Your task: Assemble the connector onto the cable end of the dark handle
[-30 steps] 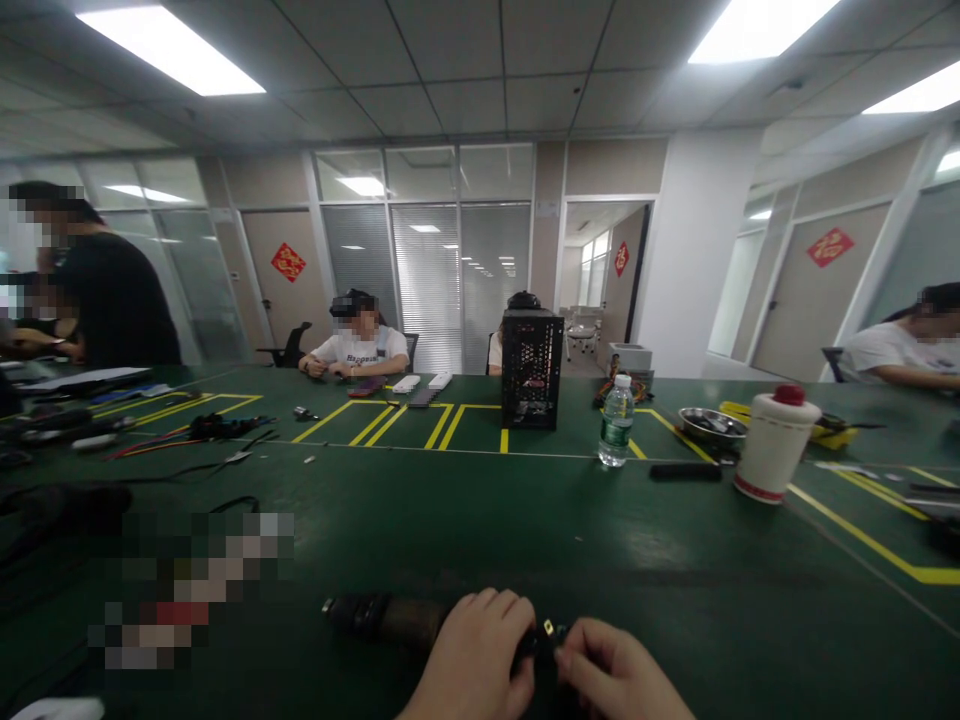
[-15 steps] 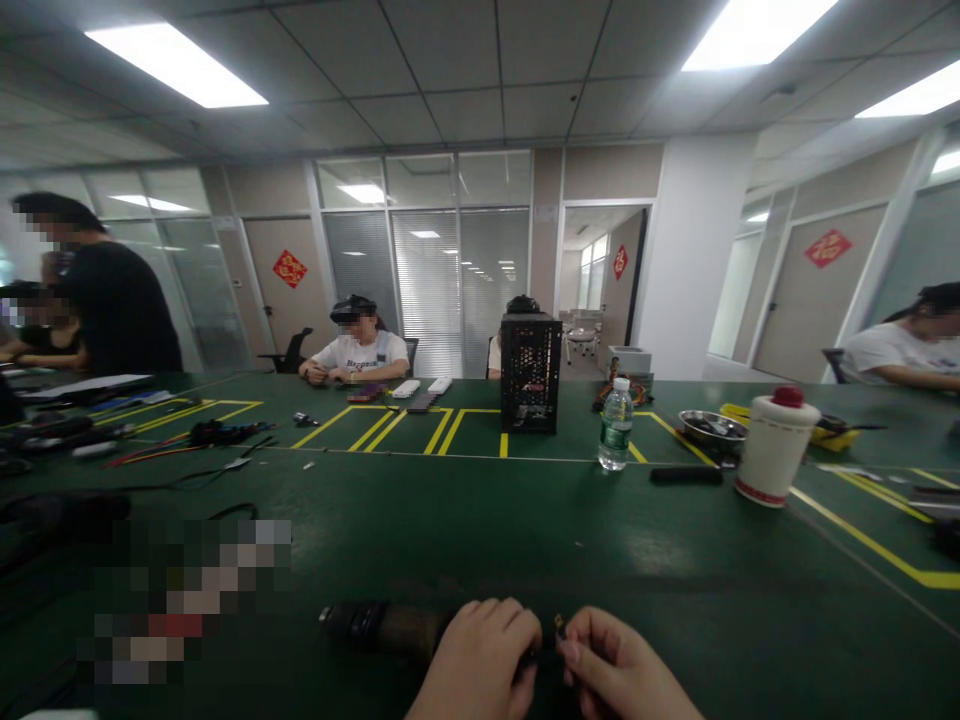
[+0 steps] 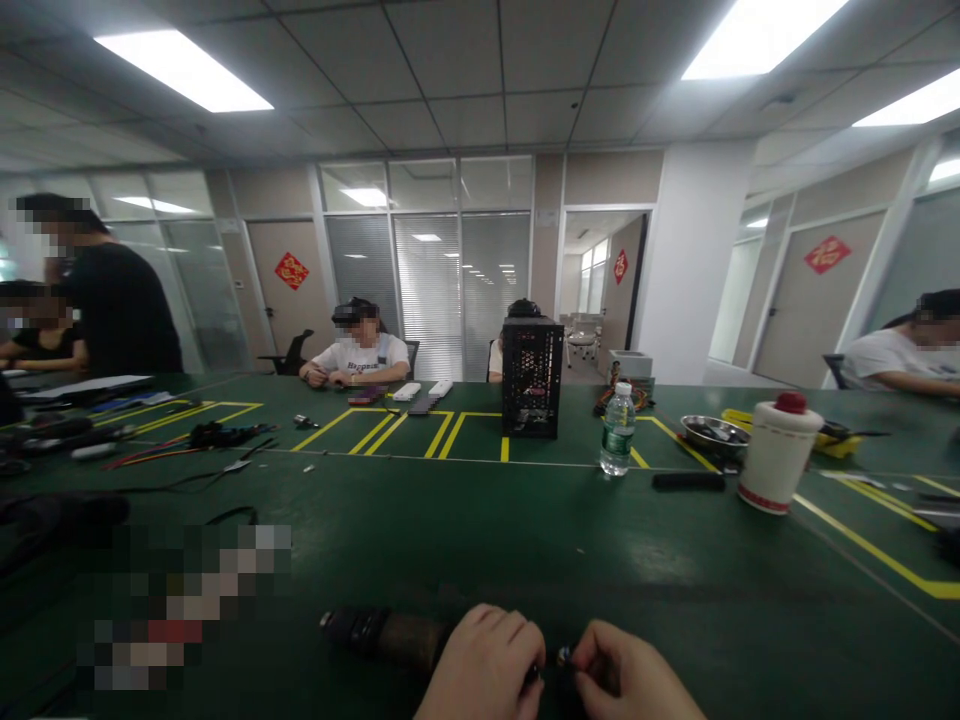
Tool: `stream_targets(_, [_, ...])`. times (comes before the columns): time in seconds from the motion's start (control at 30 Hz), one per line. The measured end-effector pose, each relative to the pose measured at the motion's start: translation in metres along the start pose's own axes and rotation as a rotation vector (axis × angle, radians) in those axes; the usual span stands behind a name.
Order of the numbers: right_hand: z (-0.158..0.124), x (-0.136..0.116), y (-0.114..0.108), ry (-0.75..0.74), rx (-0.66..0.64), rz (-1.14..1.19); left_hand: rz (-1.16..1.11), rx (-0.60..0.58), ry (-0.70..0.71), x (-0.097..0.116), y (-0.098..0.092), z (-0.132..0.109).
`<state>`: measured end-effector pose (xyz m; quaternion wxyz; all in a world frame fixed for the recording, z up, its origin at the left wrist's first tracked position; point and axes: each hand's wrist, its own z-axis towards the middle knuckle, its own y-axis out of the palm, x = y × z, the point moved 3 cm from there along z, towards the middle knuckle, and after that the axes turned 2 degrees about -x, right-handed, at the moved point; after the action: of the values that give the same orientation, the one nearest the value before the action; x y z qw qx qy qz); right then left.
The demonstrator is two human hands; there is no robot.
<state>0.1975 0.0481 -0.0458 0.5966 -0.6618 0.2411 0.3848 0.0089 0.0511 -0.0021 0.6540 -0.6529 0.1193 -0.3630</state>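
Big green tbl (image 3: pixel 450 530), yellow tape lines (image 3: pixel 450 436) on its far half. Twd near edge, ctr: dark tool (image 3: pixel 382 637), tip pointing left, L hand (image 3: pixel 487 662) clenched round its rear end. R hand (image 3: pixel 626 672) just beside, pinching a small part (image 3: pixel 564 656), too blurred to ID. Far edge, ctr: black perforated case (image 3: pixel 532 385), upright. Clear bottle (image 3: pixel 616 440) & white canister (image 3: pixel 778 460) stand rt of ctr, metal bowl (image 3: pixel 709 432) farther back. Loose wires (image 3: pixel 221 435) twd left edge. Room: person in white tee (image 3: pixel 364 358) seated at far edge, person in black (image 3: pixel 127 305) standing twd far left corner; blinds (image 3: pixel 427 290) & red diamond sign (image 3: pixel 291 271) behind, lit ceiling panels (image 3: pixel 187 70) above.
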Motion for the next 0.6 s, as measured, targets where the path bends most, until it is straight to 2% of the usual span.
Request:
stream_targets(0.17, [0.004,0.006,-0.003,-0.05,0.081,-0.018,-0.004,-0.015,-0.009,0.003,0.001,0.001])
stream_targets(0.3, [0.006,0.011,-0.011,-0.045,0.132,0.027,0.005,0.019,0.004,0.003,0.0,-0.001])
stream_targets(0.6, [0.0,0.0,-0.005,-0.107,0.083,-0.006,-0.015,0.088,-0.041,0.0,-0.008,-0.006])
